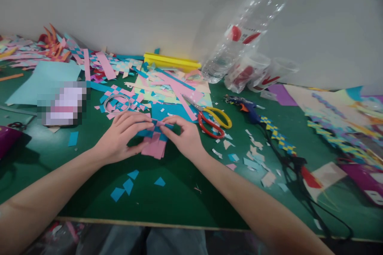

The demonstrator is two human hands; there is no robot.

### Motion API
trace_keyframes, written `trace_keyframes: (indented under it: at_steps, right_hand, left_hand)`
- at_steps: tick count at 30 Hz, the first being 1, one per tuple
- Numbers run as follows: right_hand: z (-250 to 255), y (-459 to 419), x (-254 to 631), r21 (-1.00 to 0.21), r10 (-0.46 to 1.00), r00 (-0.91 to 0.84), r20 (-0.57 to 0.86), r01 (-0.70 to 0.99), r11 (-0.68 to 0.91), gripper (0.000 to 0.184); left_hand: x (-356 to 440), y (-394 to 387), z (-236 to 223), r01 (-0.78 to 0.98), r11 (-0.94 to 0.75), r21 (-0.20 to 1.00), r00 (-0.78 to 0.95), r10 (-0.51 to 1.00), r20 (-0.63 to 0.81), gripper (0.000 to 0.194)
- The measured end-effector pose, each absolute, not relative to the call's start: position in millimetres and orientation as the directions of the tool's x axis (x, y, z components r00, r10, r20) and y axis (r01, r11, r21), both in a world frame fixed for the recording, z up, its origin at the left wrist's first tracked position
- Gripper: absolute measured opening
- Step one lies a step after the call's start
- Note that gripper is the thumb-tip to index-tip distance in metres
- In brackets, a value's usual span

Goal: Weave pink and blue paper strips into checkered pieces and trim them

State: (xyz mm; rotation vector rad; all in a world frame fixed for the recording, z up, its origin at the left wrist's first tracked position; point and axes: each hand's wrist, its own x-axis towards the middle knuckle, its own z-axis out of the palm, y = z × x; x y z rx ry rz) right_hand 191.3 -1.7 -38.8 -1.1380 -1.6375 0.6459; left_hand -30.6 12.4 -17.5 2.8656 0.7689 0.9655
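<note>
Pink and blue paper strips, woven into a small checkered piece (154, 143), are held between my hands just above the green table. My left hand (121, 135) pinches the piece at its left side, thumb below and fingers along the top. From the right, my right hand (186, 135) grips its upper right edge between thumb and fingers. The pink strip ends hang down toward me. Just beyond my right hand lie scissors (214, 118) with one red and one yellow handle. A roll of clear tape (116, 104) rests on paper scraps behind my left hand.
A large plastic bottle (239, 36) leans on the wall beside plastic cups (247, 72). A glue gun (247, 107) with its black cord lies at right. A blurred-out phone (64, 105) is at left. Blue scraps (128, 186) lie near the front of the green table (185, 203).
</note>
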Motion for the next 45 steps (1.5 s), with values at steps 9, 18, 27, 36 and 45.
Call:
trace_keyframes:
  at_steps: [9, 18, 27, 36, 45]
  right_hand:
    - [-25, -20, 190, -0.364, 0.532, -0.067, 0.844, 0.658, 0.659, 0.008]
    - [-33, -19, 188, 0.073, 0.318, -0.385, 0.866, 0.727, 0.683, 0.018]
    - [-34, -16, 186, 0.066, 0.363, -0.518, 0.774, 0.637, 0.768, 0.029]
    - [-35, -13, 187, -0.152, 0.481, -0.308, 0.821, 0.693, 0.705, 0.036]
    - [-45, 2, 195, -0.519, 0.724, -0.077, 0.686, 0.646, 0.560, 0.036]
  left_hand:
    - [-29, 9, -15, 0.474, -0.868, 0.151, 0.684, 0.470, 0.558, 0.033]
    - [-26, 7, -25, 0.328, -0.809, 0.489, 0.804, 0.510, 0.305, 0.055]
    - [-29, 17, -21, 0.337, -0.552, 0.763, 0.588, 0.756, 0.287, 0.027]
    - [-32, 20, -21, 0.504, -0.511, 0.696, 0.492, 0.833, 0.255, 0.029]
    - [-30, 24, -24, 0.527, -0.694, 0.490, 0.575, 0.716, 0.396, 0.033]
